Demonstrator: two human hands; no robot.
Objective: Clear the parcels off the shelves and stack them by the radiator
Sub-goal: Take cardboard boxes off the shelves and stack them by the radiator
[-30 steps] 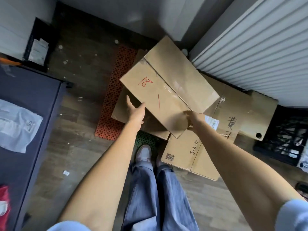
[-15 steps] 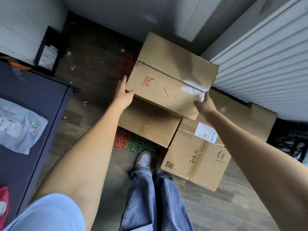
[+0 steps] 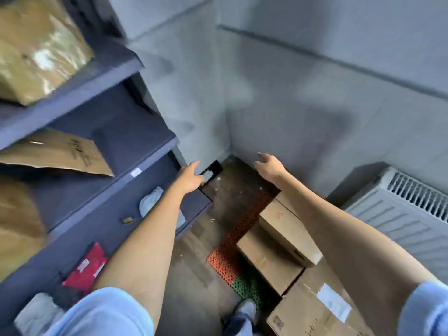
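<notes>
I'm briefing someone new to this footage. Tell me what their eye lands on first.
Two bare arms reach forward mid-frame, the left hand and right hand both holding nothing. Dark shelves fill the left side, with parcels on them, including a red packet low down. Stacked cardboard boxes sit on the floor at right, beside the white radiator.

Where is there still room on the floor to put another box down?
Bare wood floor lies between the dark shelves and the orange mat. By the radiator it is crowded: stacked cardboard boxes fill that side. Another could go on top of them.
</notes>
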